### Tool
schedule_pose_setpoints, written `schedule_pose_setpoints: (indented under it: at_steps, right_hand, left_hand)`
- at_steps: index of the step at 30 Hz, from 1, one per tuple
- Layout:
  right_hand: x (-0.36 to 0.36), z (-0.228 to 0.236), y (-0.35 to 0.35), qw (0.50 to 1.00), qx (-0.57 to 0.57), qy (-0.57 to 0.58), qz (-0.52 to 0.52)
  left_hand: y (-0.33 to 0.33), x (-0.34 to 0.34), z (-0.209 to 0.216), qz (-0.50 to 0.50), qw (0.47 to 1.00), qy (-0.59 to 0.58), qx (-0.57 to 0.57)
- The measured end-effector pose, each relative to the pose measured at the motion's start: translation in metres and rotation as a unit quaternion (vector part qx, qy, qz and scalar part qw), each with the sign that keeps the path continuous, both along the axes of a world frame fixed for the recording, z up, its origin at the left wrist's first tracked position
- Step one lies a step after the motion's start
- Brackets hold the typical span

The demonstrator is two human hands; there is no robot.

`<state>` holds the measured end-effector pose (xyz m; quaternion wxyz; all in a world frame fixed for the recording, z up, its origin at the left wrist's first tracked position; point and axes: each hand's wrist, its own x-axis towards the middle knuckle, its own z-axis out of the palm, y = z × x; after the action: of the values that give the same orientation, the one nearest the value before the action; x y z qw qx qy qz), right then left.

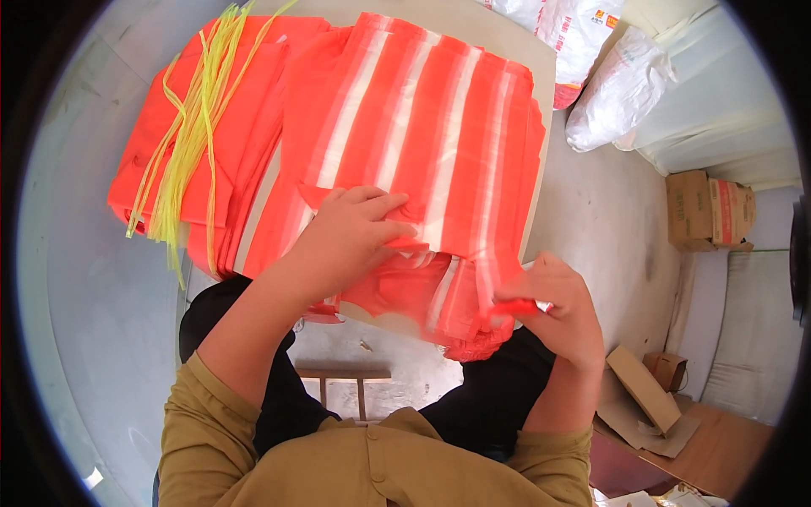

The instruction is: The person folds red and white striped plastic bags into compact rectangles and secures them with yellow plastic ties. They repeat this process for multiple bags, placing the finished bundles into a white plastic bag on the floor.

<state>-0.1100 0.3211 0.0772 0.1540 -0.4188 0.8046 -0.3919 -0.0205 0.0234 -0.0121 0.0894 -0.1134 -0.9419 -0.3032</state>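
A thick stack of red plastic bags with whitish stripes (405, 110) lies on the table before me. My left hand (359, 224) rests on the stack's near part, fingers apart and pressed against the film. Some red film is folded up beside its fingers. At the stack's near right corner, my right hand (553, 304) is closed around a small red object (517, 307) with a shiny, metal-looking bit; blur hides its exact kind. Crumpled red film (477, 342) hangs below the near edge, just left of that hand.
More folded red bags (160, 160) lie at the left, with a bundle of yellow-green plastic ties (207, 127) across them. White sacks (617, 89) stand on the floor at the far right. Cardboard boxes (710, 211) are along the right side. A wooden stool (342, 373) shows below the table.
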Motion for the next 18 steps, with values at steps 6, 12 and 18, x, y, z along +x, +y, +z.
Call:
schedule_pose_setpoints:
  at_steps: [6, 12, 18]
  right_hand:
    - [-0.025, -0.013, -0.049, 0.999, 0.019, 0.026, 0.005]
    - [-0.039, -0.058, -0.084, 0.990, -0.015, -0.138, -0.021]
    - [-0.037, -0.072, -0.107, 0.986, -0.033, -0.157, -0.034]
  left_hand:
    - [0.004, -0.004, -0.003, 0.003, 0.999, 0.039, -0.010]
    - [-0.001, -0.004, -0.009, -0.030, 0.993, 0.097, -0.058]
    - [-0.002, 0.002, -0.008, -0.029, 0.995, 0.079, -0.049]
